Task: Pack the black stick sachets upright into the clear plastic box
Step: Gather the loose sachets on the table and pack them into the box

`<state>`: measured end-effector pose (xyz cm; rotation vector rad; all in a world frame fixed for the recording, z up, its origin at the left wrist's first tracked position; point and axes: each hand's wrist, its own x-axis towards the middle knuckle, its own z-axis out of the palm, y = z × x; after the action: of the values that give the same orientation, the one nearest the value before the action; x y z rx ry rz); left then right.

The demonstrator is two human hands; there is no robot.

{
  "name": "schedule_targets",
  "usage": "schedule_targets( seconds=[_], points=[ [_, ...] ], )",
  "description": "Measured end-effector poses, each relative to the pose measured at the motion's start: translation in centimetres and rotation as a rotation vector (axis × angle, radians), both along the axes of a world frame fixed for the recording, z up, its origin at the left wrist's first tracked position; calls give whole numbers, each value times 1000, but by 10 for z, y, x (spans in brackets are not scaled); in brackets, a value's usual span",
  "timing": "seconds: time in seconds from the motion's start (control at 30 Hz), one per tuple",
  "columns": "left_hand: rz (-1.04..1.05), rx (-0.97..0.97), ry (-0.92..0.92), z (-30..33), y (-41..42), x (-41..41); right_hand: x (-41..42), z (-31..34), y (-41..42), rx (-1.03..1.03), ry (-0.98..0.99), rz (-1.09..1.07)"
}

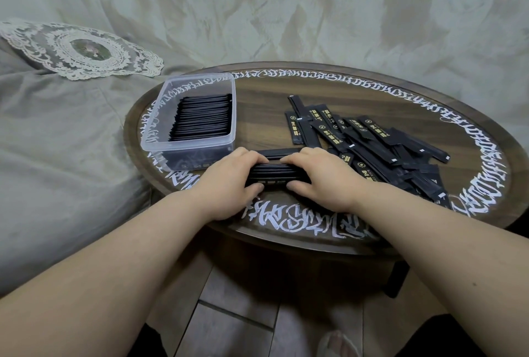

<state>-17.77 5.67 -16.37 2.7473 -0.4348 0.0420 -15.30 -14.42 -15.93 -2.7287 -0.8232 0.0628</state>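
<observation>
A: What is seen at the far left?

B: A lace doily is laid on grey-green bedding. Just right of it, a round wooden tabletop ringed with white lettering is seen.

A: And the box?

B: The box is set on the tabletop's left part. A row of sachets is packed on edge inside it, against its right and near sides; the far left part of its floor is left bare.

A: How is the left hand held?

B: It is curled round the left end of a bundle of sachets, with the fingers wrapped over the top and the thumb tucked under the near side.

A: Where is the bundle?

B: It is held lying crosswise, low over the tabletop, just in front of the box's near wall. Whether it is touching the wood cannot be told.

A: And the right hand?

B: The bundle's right end is gripped the same way, fingers over, thumb beneath. Only the bundle's middle is left uncovered between the two hands.

A: What is found further right?

B: A loose pile of sachets is scattered flat across the tabletop, overlapping at many angles. Its near edge is partly hidden by the right hand and wrist.

A: Below the tabletop?

B: A tiled floor is seen.
</observation>
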Motion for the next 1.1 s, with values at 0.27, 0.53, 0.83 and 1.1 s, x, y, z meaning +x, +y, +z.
schedule_targets(
  seconds=[0.27,0.53,0.83,1.1],
  points=[
    [-21,175,116,-5,1,0,-3,0,5,-172,27,20],
    [14,198,141,-2,-3,0,-4,0,11,-104,77,-28],
    [-25,35,-56,3,3,-1,-2,-1,4,-38,-89,42],
    [-28,41,-53,-1,6,-1,2,-8,0,-49,-51,29]
  ],
)
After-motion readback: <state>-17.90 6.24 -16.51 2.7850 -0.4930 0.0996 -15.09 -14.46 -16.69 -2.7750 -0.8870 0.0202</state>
